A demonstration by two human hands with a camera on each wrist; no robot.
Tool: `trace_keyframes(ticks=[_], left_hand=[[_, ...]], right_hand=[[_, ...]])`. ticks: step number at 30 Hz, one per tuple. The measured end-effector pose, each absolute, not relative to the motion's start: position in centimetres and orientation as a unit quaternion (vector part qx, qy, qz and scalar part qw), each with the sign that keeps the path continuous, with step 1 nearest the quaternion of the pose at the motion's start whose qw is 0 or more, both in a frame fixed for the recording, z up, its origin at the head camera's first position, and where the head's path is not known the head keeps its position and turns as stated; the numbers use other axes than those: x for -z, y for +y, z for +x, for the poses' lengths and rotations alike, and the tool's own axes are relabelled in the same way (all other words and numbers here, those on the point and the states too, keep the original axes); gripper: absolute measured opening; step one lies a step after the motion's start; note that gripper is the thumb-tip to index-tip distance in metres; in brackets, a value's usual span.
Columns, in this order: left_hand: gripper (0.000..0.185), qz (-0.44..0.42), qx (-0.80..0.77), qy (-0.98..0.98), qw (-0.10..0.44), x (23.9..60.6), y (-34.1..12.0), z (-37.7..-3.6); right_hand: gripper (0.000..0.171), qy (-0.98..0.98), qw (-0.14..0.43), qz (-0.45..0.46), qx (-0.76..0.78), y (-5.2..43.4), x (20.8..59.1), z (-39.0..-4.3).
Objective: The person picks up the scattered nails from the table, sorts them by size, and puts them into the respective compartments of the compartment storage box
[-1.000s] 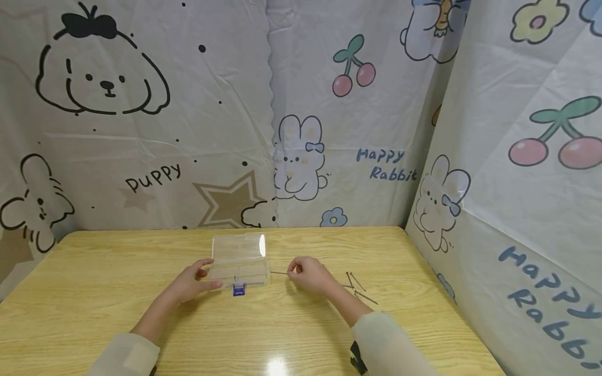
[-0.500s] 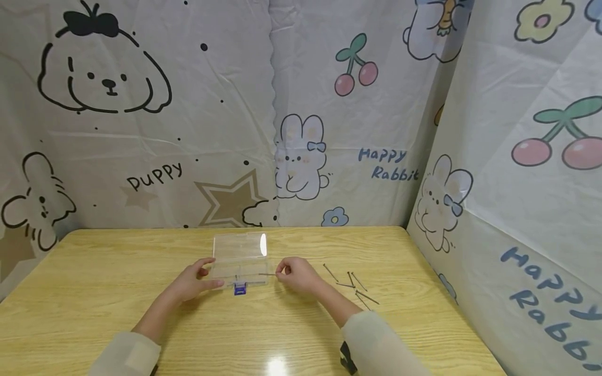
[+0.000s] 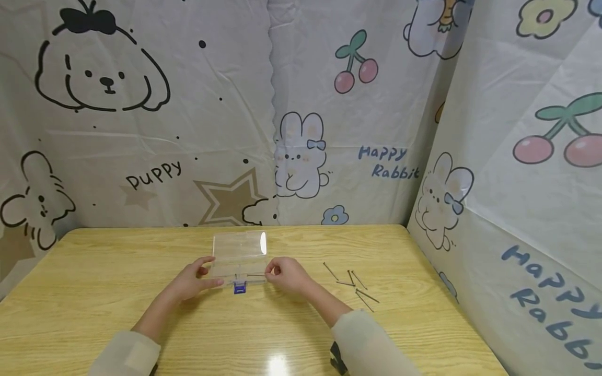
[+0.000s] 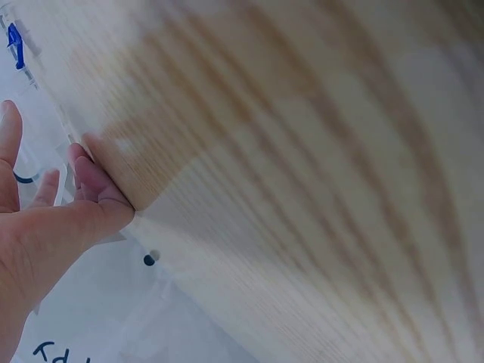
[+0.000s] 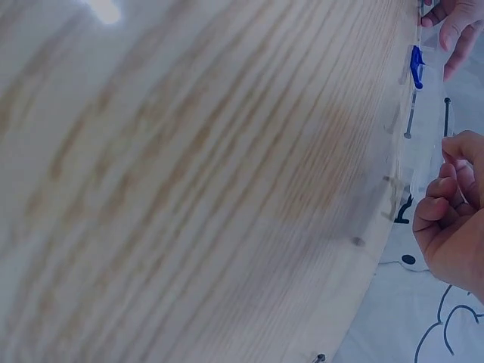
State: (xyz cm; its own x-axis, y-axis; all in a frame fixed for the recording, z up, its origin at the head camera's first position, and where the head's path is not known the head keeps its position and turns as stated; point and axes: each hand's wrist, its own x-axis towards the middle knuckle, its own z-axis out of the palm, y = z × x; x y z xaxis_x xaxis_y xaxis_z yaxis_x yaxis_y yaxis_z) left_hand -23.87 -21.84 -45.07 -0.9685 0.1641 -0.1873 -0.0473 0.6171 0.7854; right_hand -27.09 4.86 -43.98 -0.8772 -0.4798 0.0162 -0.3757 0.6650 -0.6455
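A clear plastic box (image 3: 226, 268) lies on the table with its lid (image 3: 239, 244) swung back and a blue latch (image 3: 240, 288) at the front. My left hand (image 3: 192, 282) holds the box's left end, thumb along the front and fingers toward the back corner. Between the thumb and forefinger of my right hand (image 3: 288, 275) is a nail (image 5: 447, 115), pinched at one end and pointing left over the box's right compartment. Another nail (image 5: 410, 125) lies along the front inside the box. The right fingertips are right at the box's right edge.
Several loose nails (image 3: 368, 296) lie scattered on the wooden table (image 3: 141, 250) to the right of my right hand. A printed cloth (image 3: 226, 104) hangs behind the table, and another cloth panel (image 3: 517, 209) borders its right side.
My right hand has moved left with the nail, from beside the box to its right edge, so the nail now reaches over the compartment. The left hand and box have stayed put.
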Motion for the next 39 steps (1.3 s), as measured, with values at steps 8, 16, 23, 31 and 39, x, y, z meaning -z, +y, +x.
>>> trace_keyframes(ticks=[8, 16, 23, 31, 39], left_hand=[[0.085, 0.035, -0.436, 0.891, 0.122, 45.1, -21.9, -23.9], [0.084, 0.033, -0.436, 0.891, 0.122, 45.0, -21.9, -23.9], [0.083, 0.033, -0.438, 0.890, 0.122, 45.0, -21.8, -23.9], [0.084, 0.037, -0.440, 0.889, 0.122, 45.0, -21.8, -23.8], [0.084, 0.039, -0.439, 0.889, 0.123, 45.0, -21.8, -23.8]], right_hand=[[0.008, 0.915, 0.064, -0.239, 0.319, 4.6, 44.1, -27.2], [0.008, 0.915, 0.067, -0.235, 0.321, 4.2, 44.4, -27.5], [0.009, 0.911, 0.074, -0.233, 0.331, 3.8, 44.4, -27.4], [0.009, 0.912, 0.070, -0.235, 0.328, 3.7, 44.5, -27.4], [0.010, 0.914, 0.073, -0.233, 0.324, 3.7, 44.5, -27.4]])
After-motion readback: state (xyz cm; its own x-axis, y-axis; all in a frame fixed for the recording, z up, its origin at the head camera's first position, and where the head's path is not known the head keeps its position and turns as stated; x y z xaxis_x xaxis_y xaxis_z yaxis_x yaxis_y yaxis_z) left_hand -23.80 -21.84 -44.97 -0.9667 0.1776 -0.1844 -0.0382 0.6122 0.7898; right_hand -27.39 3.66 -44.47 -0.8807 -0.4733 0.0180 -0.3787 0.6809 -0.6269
